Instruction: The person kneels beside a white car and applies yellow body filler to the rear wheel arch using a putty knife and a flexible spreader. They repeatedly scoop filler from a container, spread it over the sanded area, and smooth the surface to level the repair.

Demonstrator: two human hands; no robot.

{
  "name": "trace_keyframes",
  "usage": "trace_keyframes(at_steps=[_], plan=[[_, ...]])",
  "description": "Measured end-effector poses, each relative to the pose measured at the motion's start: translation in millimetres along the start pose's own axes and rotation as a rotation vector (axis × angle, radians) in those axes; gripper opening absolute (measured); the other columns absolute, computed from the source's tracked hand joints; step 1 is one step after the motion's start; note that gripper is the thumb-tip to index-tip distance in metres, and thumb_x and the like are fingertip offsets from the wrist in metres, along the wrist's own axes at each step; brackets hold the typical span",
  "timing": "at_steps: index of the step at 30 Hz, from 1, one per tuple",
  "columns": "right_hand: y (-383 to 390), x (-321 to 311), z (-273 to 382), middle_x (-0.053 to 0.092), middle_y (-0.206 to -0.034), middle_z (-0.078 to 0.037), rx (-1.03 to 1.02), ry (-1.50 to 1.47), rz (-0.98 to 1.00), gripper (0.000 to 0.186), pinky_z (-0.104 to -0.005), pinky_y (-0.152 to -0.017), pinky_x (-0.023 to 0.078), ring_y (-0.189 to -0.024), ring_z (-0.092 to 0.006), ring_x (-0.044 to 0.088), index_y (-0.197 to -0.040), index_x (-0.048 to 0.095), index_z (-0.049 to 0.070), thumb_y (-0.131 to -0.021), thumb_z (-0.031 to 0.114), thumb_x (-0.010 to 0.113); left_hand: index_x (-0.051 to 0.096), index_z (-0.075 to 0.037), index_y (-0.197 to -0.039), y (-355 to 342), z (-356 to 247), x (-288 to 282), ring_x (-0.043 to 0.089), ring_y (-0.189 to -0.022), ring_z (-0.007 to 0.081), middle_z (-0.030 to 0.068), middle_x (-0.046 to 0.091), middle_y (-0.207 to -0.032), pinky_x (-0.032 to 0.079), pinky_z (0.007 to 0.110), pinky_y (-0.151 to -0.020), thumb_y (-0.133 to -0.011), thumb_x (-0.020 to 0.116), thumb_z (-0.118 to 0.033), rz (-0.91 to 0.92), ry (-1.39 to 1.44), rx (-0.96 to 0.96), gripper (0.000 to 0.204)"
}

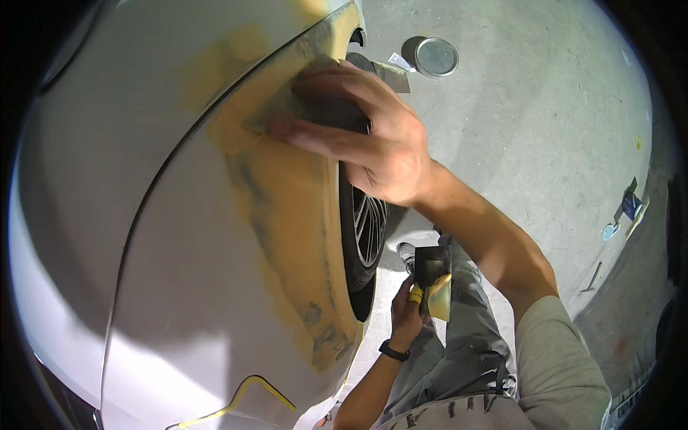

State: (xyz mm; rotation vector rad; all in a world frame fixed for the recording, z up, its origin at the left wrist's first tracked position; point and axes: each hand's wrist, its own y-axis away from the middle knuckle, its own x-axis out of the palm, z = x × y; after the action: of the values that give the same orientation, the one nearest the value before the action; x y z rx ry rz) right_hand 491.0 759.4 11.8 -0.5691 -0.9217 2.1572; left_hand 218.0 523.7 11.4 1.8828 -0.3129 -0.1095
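My right hand reaches over the upper wheel arch of a pale car fender. Its thumb and fingers are curled round a dark flat piece, pressed at the panel; motion blur hides its exact kind. Yellow-orange filler with grey patches covers the fender along the arch. Lower down, by my legs, my left hand grips a dark rectangular plate with a yellow smear of paste on its lower corner. A yellow piece shows at that hand's fingers; whether it belongs to the plate, I cannot tell.
A spoked wheel sits inside the arch, close below my right hand. On the grey floor lie a round tin lid or can, some paper, and small items at the far right, including a blue one. Yellow tape edges the lower panel.
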Motion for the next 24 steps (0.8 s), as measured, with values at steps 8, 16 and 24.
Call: trace_keyframes(at_steps=[8, 16, 24], plan=[[-13, 1, 13, 0.068, -0.116, -0.021, -0.088, 0.022, -0.063, 0.041, -0.0402, -0.085, 0.063, -0.100, -0.0336, 0.071, -0.118, 0.085, 0.019, -0.079, 0.010, 0.077, 0.053, -0.008, -0.155, 5, -3, -1, 0.049, -0.061, 0.0027, -0.0002, 0.068, -0.099, 0.040, 0.021, -0.052, -0.109, 0.044, -0.006, 0.022, -0.040, 0.068, 0.048], [-17, 11, 3, 0.068, -0.118, -0.014, -0.101, 0.071, -0.044, 0.041, -0.0411, -0.087, 0.057, -0.107, -0.0314, 0.066, -0.118, 0.085, 0.028, -0.080, 0.018, 0.075, 0.056, -0.005, -0.150, 4, 2, -1, 0.053, -0.056, 0.0027, 0.0001, 0.070, -0.092, 0.040, 0.021, -0.048, -0.115, 0.048, -0.019, 0.017, -0.001, 0.109, 0.038], [-3, 12, 39, 0.068, -0.117, -0.015, 0.184, -0.040, -0.068, 0.042, -0.0407, -0.087, 0.060, -0.104, -0.0304, 0.067, -0.118, 0.085, 0.026, -0.078, 0.017, 0.080, 0.053, -0.008, -0.154, 0, 8, -6, 0.052, -0.063, 0.0024, -0.0009, 0.069, -0.103, 0.040, 0.020, -0.052, -0.103, 0.038, 0.003, 0.027, 0.010, 0.039, 0.055]])
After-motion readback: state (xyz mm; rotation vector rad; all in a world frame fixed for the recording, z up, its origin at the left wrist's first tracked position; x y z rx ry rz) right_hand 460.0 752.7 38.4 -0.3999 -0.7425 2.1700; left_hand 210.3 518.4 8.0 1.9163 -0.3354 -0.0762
